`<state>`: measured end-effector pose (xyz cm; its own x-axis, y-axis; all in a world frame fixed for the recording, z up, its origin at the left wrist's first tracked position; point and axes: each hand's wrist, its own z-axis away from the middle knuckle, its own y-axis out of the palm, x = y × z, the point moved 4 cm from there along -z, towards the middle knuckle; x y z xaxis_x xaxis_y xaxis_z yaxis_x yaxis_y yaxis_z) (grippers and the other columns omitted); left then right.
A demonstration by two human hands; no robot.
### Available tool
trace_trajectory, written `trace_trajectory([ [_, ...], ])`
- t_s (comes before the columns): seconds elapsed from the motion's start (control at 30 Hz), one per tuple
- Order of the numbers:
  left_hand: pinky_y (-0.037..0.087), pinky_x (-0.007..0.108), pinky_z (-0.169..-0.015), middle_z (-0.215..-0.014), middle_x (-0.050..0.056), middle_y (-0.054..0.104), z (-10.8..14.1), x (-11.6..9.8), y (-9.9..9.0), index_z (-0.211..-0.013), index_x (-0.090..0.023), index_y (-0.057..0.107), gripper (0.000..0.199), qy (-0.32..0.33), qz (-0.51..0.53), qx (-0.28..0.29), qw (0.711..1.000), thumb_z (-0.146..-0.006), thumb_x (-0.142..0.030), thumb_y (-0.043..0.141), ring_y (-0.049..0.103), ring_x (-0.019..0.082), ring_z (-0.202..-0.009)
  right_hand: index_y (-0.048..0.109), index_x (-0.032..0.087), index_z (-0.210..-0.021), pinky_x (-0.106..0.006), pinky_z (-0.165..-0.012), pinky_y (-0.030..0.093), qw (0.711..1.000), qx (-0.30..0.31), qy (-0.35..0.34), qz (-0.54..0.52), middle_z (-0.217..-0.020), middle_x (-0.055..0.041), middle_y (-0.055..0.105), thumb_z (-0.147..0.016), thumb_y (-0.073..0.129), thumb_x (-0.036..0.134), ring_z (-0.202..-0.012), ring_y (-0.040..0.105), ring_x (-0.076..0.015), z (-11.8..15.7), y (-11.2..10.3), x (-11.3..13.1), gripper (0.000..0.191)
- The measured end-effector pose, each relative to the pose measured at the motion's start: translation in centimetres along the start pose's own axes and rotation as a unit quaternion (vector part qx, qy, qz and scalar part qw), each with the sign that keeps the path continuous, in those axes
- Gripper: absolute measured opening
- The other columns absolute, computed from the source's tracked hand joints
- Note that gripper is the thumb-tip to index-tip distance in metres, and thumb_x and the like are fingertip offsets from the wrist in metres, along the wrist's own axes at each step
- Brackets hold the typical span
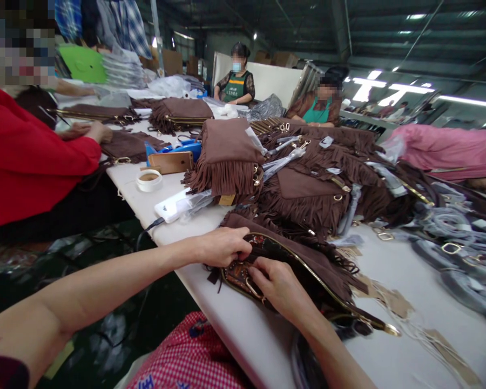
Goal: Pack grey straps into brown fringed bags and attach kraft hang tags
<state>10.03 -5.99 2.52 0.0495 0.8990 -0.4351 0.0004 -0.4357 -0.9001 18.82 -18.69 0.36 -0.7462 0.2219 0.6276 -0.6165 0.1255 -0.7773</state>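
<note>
A brown fringed handbag [328, 273] lies on the table in front of me with its gold zipper undone, so the patterned lining shows. At the far end of the opening, my left hand [225, 247] has its fingers curled closed on the bag's edge. My right hand [281, 286] reaches over the near edge, thumb and fingers pinched together at the lining. Just beneath those fingers is a gold-coloured metal ring [254, 289]. The right fingertips are partly hidden inside the bag. A gold zipper end [391, 329] sticks out at the right.
More brown fringed bags [230, 151] are piled beyond my hands. Wrapped grey straps [465, 270] and paper tags [392, 300] lie right. A tape roll [149, 181], a phone [172, 162] and a white power bank [172, 208] with a cable stand left. Co-workers sit around the table, one in red sleeves [32, 162] close by.
</note>
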Motion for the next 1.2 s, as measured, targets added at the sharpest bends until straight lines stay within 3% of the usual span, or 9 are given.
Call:
trace_trajectory([
  [0.13, 0.044, 0.025, -0.086, -0.100, 0.002, 0.053, 0.2, -0.2, -0.8, -0.079, -0.019, 0.058, 0.018, 0.018, 0.062, -0.045, 0.997, -0.079, -0.002, 0.053, 0.054, 0.015, -0.094, 0.068, 0.019, -0.084, -0.025, -0.065, 0.042, 0.995, -0.041, 0.002, -0.091, -0.077, -0.0012, 0.069, -0.091, 0.049, 0.031, -0.071, 0.060, -0.0172, 0.2, -0.9, 0.1, 0.024],
  [0.23, 0.043, 0.030, -0.095, -0.117, 0.005, 0.052, 0.2, -1.2, -2.1, -0.080, -0.018, 0.058, 0.016, 0.020, 0.016, -0.121, 0.992, -0.084, -0.004, 0.052, 0.051, 0.018, -0.108, 0.067, 0.020, -0.089, -0.025, -0.070, 0.043, 0.989, -0.081, -0.022, -0.122, -0.082, -0.0016, 0.068, -0.094, 0.044, 0.034, -0.077, 0.060, -0.0181, 0.1, -2.0, 0.5, 0.027],
  [0.4, 0.045, 0.034, -0.086, -0.115, 0.009, 0.057, 0.2, -4.2, -4.4, -0.085, -0.017, 0.057, 0.017, 0.025, -0.164, -0.164, 0.972, -0.091, -0.009, 0.044, 0.051, 0.021, -0.098, 0.064, 0.020, -0.086, -0.026, -0.068, 0.041, 0.994, -0.045, -0.054, -0.082, -0.076, -0.0006, 0.063, -0.088, 0.044, 0.022, -0.073, 0.057, -0.0169, -0.2, -3.2, 1.6, 0.020],
  [0.57, 0.044, 0.025, -0.074, -0.099, 0.004, 0.058, 0.3, -5.2, -5.9, -0.083, -0.018, 0.052, 0.018, 0.003, -0.137, -0.180, 0.974, -0.089, -0.006, 0.041, 0.052, 0.016, -0.085, 0.060, 0.020, -0.087, -0.024, -0.060, 0.038, 0.986, -0.067, -0.065, -0.139, -0.069, 0.0023, 0.055, -0.088, 0.048, 0.027, -0.063, 0.050, -0.0142, -0.3, -3.5, 2.0, 0.014],
  [0.67, 0.043, 0.025, -0.070, -0.094, 0.003, 0.057, -0.1, -5.4, -5.3, -0.079, -0.019, 0.050, 0.016, -0.007, -0.112, -0.178, 0.978, -0.085, -0.005, 0.044, 0.051, 0.015, -0.081, 0.059, 0.019, -0.089, -0.023, -0.053, 0.036, 0.963, -0.068, -0.076, -0.248, -0.065, 0.0044, 0.049, -0.089, 0.053, 0.038, -0.056, 0.044, -0.0117, -0.5, -2.7, 1.9, 0.020],
  [0.77, 0.045, 0.025, -0.072, -0.094, 0.003, 0.056, -0.4, -5.9, -4.1, -0.081, -0.019, 0.050, 0.016, -0.016, -0.052, -0.195, 0.979, -0.084, -0.005, 0.044, 0.053, 0.016, -0.082, 0.056, 0.019, -0.076, -0.022, -0.049, 0.033, 0.946, -0.089, -0.073, -0.303, -0.057, 0.0058, 0.044, -0.092, 0.050, 0.045, -0.050, 0.040, -0.0102, -0.7, -2.2, 1.3, 0.031],
  [0.9, 0.048, 0.028, -0.081, -0.096, 0.004, 0.061, 0.0, -5.8, -2.3, -0.096, -0.020, 0.051, 0.014, -0.072, 0.098, -0.280, 0.952, -0.087, -0.010, 0.047, 0.058, 0.017, -0.091, 0.058, 0.019, -0.075, -0.023, -0.049, 0.034, 0.952, -0.104, -0.047, -0.282, -0.055, 0.0052, 0.049, -0.094, 0.047, 0.045, -0.047, 0.043, -0.0102, -0.6, -2.6, 0.3, 0.034],
  [1.0, 0.049, 0.029, -0.083, -0.100, 0.004, 0.066, 0.1, -5.4, -0.8, -0.109, -0.020, 0.052, 0.028, -0.104, 0.194, -0.289, 0.931, -0.084, -0.008, 0.050, 0.062, 0.017, -0.093, 0.062, 0.018, -0.078, -0.023, -0.054, 0.038, 0.961, -0.112, -0.048, -0.250, -0.056, 0.0041, 0.053, -0.095, 0.047, 0.041, -0.050, 0.049, -0.0112, -0.3, -3.2, 0.1, 0.032],
  [1.2, 0.047, 0.022, -0.064, -0.076, 0.000, 0.066, -0.6, -4.4, 0.9, -0.085, -0.019, 0.064, 0.014, -0.142, 0.258, -0.284, 0.913, -0.084, -0.013, 0.051, 0.061, 0.013, -0.071, 0.068, 0.017, -0.082, -0.023, -0.057, 0.040, 0.958, -0.131, -0.052, -0.249, -0.056, 0.0038, 0.054, -0.091, 0.052, 0.035, -0.052, 0.051, -0.0108, 0.1, -3.9, 0.3, 0.026],
])
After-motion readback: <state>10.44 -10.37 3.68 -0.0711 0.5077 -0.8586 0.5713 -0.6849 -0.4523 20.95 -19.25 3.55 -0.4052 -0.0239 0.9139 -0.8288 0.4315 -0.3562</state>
